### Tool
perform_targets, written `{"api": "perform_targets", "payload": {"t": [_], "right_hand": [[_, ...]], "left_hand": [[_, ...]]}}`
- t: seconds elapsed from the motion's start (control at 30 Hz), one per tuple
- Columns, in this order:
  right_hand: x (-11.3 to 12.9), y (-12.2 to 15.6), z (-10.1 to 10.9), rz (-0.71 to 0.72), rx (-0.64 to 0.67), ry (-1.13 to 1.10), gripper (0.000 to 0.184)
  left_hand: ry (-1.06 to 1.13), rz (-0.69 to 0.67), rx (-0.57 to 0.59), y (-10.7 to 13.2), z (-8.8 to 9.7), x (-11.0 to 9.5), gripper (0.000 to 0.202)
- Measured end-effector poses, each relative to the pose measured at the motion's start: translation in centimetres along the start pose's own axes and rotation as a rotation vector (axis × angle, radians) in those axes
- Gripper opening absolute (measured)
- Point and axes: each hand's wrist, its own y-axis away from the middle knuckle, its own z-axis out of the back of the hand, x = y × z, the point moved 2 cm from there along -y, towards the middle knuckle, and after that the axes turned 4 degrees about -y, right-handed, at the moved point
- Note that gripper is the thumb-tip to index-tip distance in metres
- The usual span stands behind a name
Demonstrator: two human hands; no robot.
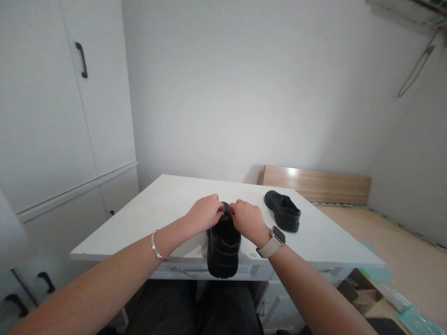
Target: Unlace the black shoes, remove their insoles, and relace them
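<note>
Black shoe (223, 253) points pretty much straight away, heel closest, left hand (206, 212) and right hand (248, 218) both curled tight, pinching either side up front.

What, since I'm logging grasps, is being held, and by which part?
The nearer black shoe, at the front of its opening; exact contact is hidden.

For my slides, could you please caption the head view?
Left hand and right hand hold a black shoe; another shoe stands on the white desk.
</note>
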Motion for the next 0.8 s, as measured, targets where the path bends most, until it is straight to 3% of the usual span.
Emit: {"api": "perform_targets", "payload": {"t": [0.17, 0.23, 0.3, 0.37, 0.57, 0.67, 0.8], "right_hand": [[0.2, -2.3, 2.6, 0.026, -0.166, -0.241, 0.009], [0.4, -3.4, 4.0, 0.082, -0.263, -0.442, 0.009], [0.8, -4.1, 5.2, 0.173, -0.357, -0.676, 0.006], [1.3, -4.3, 5.7, 0.265, -0.397, -0.808, 0.004], [2.2, -4.1, 4.9, 0.330, -0.443, -0.726, 0.003], [1.7, -4.2, 4.1, 0.279, -0.335, -0.963, 0.010], [0.9, -4.0, 3.4, 0.195, -0.263, -1.217, 0.023]], "left_hand": [[0.238, 0.065, -0.279, -2.0, 4.1, 0.4, 0.023], [0.445, 0.102, -0.399, -2.7, 5.4, 0.2, 0.024], [0.664, 0.113, -0.441, -3.0, 5.8, -0.2, 0.021], [0.795, 0.097, -0.406, -3.1, 5.4, -0.9, 0.020], [1.219, 0.106, -0.168, -3.1, 3.2, -1.6, 0.032], [1.248, 0.072, -0.120, -2.9, 2.9, -1.2, 0.034], [1.185, 0.061, -0.144, -2.6, 3.0, -0.7, 0.028]]}}
